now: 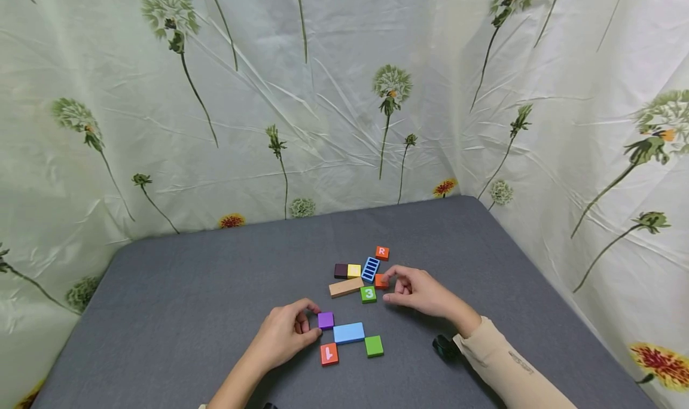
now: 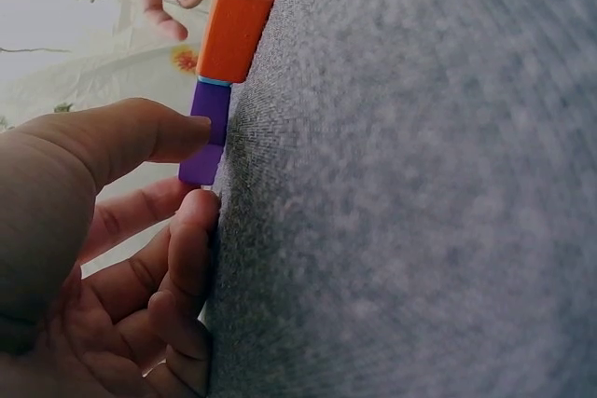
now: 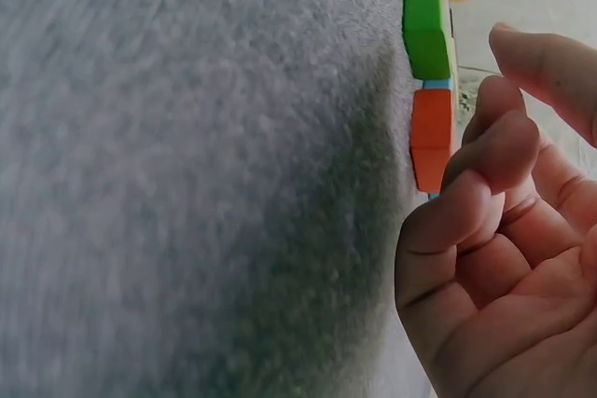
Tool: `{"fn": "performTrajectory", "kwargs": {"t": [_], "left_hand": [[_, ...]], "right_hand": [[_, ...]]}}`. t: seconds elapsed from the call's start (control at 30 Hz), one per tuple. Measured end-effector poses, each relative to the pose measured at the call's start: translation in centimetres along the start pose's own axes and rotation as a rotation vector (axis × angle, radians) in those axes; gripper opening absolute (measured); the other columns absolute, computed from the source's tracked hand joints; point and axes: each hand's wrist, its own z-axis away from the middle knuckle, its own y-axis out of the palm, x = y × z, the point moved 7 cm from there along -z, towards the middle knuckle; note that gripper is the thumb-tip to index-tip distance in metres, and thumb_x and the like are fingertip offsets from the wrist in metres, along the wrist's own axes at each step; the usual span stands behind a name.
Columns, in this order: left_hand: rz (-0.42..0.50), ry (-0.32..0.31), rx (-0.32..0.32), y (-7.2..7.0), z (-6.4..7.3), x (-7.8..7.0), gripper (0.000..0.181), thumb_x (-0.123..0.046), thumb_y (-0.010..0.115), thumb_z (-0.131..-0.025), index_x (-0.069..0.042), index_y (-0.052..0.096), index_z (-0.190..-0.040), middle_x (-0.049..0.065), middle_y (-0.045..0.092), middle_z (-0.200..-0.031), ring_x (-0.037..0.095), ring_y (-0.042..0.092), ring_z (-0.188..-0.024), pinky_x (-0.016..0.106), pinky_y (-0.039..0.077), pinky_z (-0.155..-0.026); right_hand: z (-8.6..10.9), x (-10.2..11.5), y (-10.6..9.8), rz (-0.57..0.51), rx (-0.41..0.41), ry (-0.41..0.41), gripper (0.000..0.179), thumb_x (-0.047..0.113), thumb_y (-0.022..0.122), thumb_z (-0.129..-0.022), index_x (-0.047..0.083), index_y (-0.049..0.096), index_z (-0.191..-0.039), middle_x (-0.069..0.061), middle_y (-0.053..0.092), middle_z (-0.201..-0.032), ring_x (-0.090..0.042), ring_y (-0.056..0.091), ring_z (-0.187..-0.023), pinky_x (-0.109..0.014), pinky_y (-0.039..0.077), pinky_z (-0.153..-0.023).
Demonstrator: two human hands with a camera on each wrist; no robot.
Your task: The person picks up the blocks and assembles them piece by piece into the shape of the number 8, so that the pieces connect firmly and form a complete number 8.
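My left hand [image 1: 285,331] pinches a purple block [image 1: 325,320] between thumb and index finger. In the left wrist view the thumb lies against the purple block [image 2: 203,160]. Touching or close to that block are a light blue rectangular block [image 1: 348,333] and an orange block marked 1 [image 1: 329,354]; a green block [image 1: 374,346] sits at the blue one's right end. My right hand [image 1: 422,290] hovers with loosely bent fingers and holds nothing. Its index fingertip is over or beside a small orange block [image 1: 380,281]; contact cannot be made out. A green block marked 3 [image 1: 368,294] lies near its thumb.
Behind are a wooden plank-shaped block [image 1: 346,287], a dark block [image 1: 341,271], a yellow block [image 1: 353,271], a blue block with dark bars [image 1: 370,269] and an orange R block [image 1: 382,253]. The grey table [image 1: 215,289] meets a floral curtain [image 1: 242,98] at the back and right.
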Motion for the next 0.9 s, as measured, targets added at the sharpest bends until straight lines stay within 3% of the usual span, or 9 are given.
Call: {"fn": "performTrajectory", "kwargs": {"t": [0.4,0.9], "left_hand": [[-0.014,0.002,-0.004,-0.2,-0.1,0.0,0.030,-0.019,0.089,-0.087,-0.018,0.073,-0.111,-0.011,0.055,-0.073,0.001,0.047,-0.063,0.022,0.037,-0.059],[0.002,0.006,0.004,0.0,-0.1,0.1,0.029,-0.019,0.090,-0.087,-0.019,0.073,-0.111,-0.011,0.056,-0.072,0.001,0.047,-0.062,0.022,0.037,-0.058]], "right_hand": [[-1.3,0.7,0.9,-0.002,0.008,-0.078,0.034,0.024,0.080,-0.098,0.007,0.068,-0.124,0.008,0.057,-0.077,-0.002,0.049,-0.067,-0.020,0.041,-0.062],[-1.8,0.6,1.5,0.070,0.005,-0.064,0.028,0.023,0.082,-0.096,0.009,0.069,-0.117,0.009,0.057,-0.075,-0.001,0.049,-0.065,-0.020,0.041,-0.061]]}}
